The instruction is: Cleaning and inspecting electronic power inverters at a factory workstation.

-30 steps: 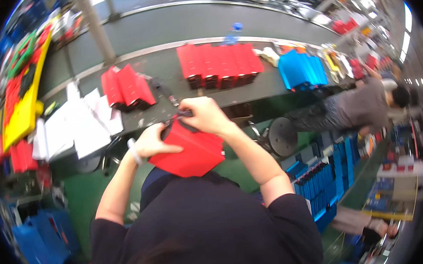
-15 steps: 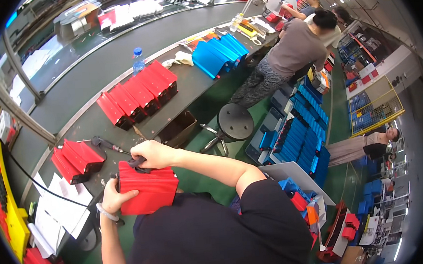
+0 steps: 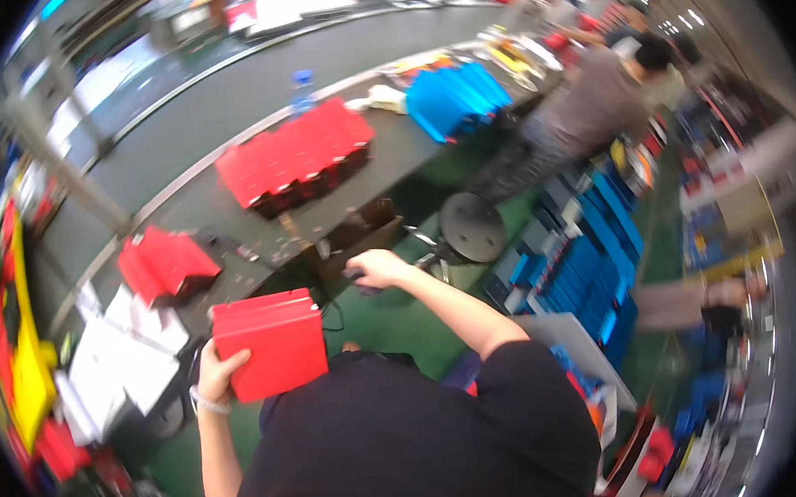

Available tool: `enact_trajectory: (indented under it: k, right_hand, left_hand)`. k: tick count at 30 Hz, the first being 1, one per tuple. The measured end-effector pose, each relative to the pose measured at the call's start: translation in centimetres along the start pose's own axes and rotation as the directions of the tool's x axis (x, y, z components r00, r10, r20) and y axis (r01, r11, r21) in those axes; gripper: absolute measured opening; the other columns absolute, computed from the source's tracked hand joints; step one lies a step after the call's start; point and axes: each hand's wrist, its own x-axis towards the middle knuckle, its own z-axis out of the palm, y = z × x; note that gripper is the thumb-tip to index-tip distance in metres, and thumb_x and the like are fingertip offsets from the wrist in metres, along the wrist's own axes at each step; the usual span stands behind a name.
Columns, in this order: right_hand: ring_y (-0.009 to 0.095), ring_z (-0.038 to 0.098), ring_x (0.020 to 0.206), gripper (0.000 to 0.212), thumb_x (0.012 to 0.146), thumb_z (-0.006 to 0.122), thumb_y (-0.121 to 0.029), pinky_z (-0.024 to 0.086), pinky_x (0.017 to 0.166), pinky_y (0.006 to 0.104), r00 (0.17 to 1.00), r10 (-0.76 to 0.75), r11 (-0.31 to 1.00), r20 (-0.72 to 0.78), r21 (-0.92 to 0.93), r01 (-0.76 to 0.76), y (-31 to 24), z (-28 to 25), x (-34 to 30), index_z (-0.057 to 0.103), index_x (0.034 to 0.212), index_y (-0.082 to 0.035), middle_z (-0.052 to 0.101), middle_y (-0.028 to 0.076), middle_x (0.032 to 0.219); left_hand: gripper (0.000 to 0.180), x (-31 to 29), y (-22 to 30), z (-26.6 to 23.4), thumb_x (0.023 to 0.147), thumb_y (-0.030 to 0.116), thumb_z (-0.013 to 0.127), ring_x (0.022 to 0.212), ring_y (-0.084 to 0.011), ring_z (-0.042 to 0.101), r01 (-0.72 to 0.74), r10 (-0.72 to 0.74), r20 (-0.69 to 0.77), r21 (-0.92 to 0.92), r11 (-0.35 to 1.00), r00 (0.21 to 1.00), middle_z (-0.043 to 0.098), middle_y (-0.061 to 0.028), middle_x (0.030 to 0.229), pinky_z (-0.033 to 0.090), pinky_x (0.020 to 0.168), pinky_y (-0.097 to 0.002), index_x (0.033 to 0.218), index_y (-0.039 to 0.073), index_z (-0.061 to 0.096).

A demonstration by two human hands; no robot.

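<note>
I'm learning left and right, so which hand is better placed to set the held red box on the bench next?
Probably the left hand: it holds the red box near the bench. The right hand is apart from it, holding a dark thing.

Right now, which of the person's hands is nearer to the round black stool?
Right. The right hand is left of the stool, not touching it; the left hand, gripping a red casing, is farther left.

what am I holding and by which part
Your left hand holds a red box by its left side; right hand, a dark item, too blurred to tell where.
</note>
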Motion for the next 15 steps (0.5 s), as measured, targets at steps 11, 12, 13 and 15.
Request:
enact_trajectory:
  k: [11,12,13,15]
  right_hand:
    - [0.034,0.062,0.096,0.032,0.082,0.065,-0.026,0.048,0.081,0.0395,0.981,0.105,0.914,-0.164,0.404,-0.031,-5.9,5.2,18.2,0.059,0.101,0.000,0.063,0.021,0.095]
    - [0.035,0.061,0.096,0.034,0.082,0.065,-0.026,0.048,0.081,0.0402,0.975,0.078,0.959,-0.206,0.283,-0.017,-6.2,6.1,20.5,0.057,0.104,-0.001,0.062,0.021,0.097]
    - [0.035,0.060,0.096,0.036,0.082,0.064,-0.026,0.048,0.081,0.0409,0.970,0.044,0.987,-0.240,0.159,-0.005,-6.3,7.6,22.4,0.056,0.106,-0.001,0.061,0.020,0.098]
    - [0.036,0.059,0.098,0.046,0.079,0.067,-0.032,0.049,0.082,0.0437,0.981,0.107,0.993,-0.160,-0.030,-0.113,-7.8,8.5,24.8,0.052,0.110,-0.001,0.057,0.020,0.107]
  left_hand:
    - [0.050,-7.8,-3.9,-3.6,0.073,0.014,0.075,0.092,-0.0187,0.062,0.129,-0.219,-0.343,-0.267,0.955,0.913,0.064,-0.0143,0.103,0.049,0.085,-0.0307,0.112,-0.009,0.054]
    - [0.049,-8.2,-4.2,-3.9,0.074,0.014,0.075,0.092,-0.0185,0.063,0.093,-0.217,-0.388,-0.314,0.945,0.896,0.064,-0.0135,0.103,0.049,0.084,-0.0308,0.113,-0.007,0.054]
    - [0.047,-8.8,-4.7,-4.0,0.075,0.013,0.074,0.092,-0.0184,0.063,0.058,-0.222,-0.434,-0.360,0.931,0.873,0.064,-0.0128,0.103,0.049,0.084,-0.0308,0.113,-0.006,0.054]
    - [0.047,-9.8,-5.4,-4.2,0.077,0.013,0.071,0.092,-0.0186,0.063,-0.017,-0.230,-0.530,-0.421,0.907,0.816,0.065,-0.0112,0.104,0.050,0.083,-0.0308,0.118,-0.003,0.053]
